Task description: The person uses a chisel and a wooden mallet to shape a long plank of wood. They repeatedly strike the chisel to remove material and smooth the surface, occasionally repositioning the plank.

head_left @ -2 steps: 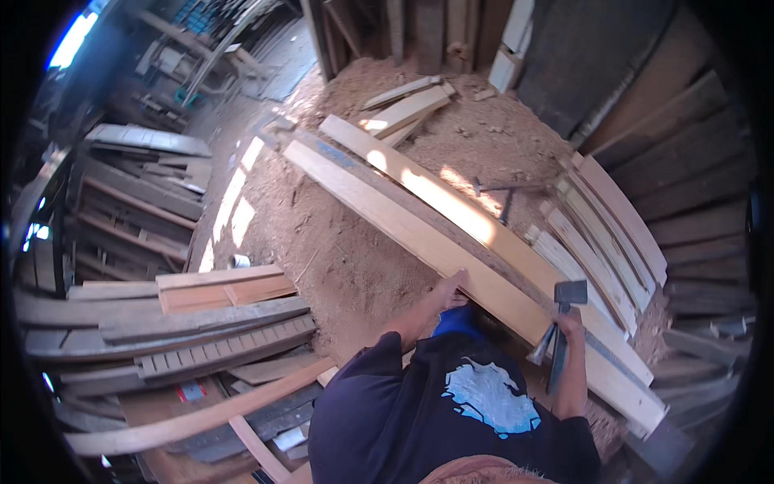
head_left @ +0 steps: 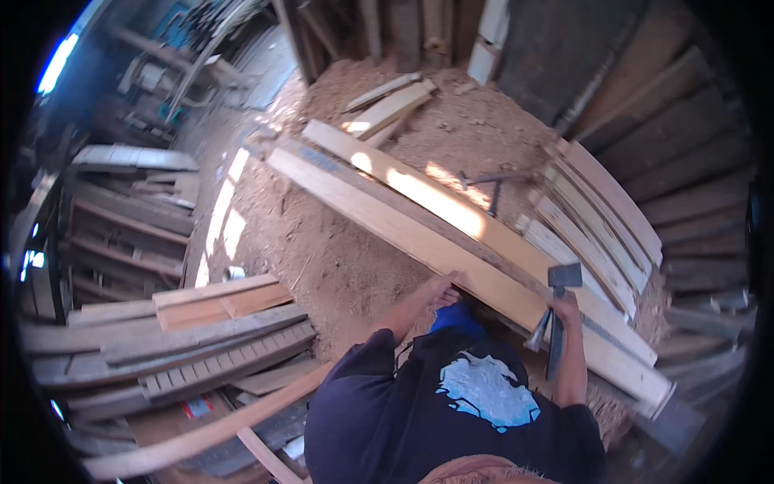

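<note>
— Hands, quick?
— Right hand [head_left: 567, 306], lower right of the frame, closed around a hatchet [head_left: 561, 300], head up against the plank edge. Left hand [head_left: 446, 284] at centre grips the near edge of the long pale plank [head_left: 419, 234].
— Plank?
— Runs diagonally, upper centre down to lower right, on other boards.
— Beyond?
— Sawdust heap [head_left: 451, 129]; stacked boards [head_left: 185, 339] at left.

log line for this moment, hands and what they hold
left hand: gripping edge of long plank | right hand: holding hatchet | ground: sawdust
</note>
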`<state>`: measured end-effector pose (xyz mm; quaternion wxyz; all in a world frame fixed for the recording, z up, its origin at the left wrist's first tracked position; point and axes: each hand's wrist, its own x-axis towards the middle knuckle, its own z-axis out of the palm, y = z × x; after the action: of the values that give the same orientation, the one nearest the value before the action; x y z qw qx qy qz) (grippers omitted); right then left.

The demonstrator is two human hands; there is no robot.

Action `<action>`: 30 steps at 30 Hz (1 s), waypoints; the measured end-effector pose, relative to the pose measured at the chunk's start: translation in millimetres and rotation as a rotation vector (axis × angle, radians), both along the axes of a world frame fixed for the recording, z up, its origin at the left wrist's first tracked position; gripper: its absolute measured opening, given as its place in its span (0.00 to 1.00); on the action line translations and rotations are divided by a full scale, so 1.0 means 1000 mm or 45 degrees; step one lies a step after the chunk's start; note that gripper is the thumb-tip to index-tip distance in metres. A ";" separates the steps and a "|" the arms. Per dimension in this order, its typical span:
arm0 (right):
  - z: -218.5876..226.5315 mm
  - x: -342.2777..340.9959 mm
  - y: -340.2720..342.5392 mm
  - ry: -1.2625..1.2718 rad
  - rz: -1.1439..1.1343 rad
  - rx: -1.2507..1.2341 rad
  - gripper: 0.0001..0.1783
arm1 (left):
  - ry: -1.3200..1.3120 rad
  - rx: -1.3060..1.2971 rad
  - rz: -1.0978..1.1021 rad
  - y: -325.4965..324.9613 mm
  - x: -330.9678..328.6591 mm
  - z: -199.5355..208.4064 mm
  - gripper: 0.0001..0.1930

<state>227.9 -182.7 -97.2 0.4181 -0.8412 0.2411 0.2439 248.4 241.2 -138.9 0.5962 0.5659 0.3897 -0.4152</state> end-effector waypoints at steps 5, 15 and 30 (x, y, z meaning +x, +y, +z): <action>0.074 0.040 0.041 0.089 0.004 0.062 0.26 | -0.758 0.716 -1.676 0.013 0.028 0.027 0.35; 0.058 -0.100 0.063 -0.253 -0.587 0.088 0.22 | -1.691 0.638 -2.694 -0.134 0.056 0.048 0.58; -0.002 -0.339 0.199 0.057 -2.246 0.394 0.18 | -1.484 0.361 -2.858 -0.111 0.091 0.035 0.67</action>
<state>-111.2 15.8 -98.9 0.5575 -0.2791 0.7726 -0.1201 339.9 130.6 -103.5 -0.0646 0.7400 -0.5794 -0.3354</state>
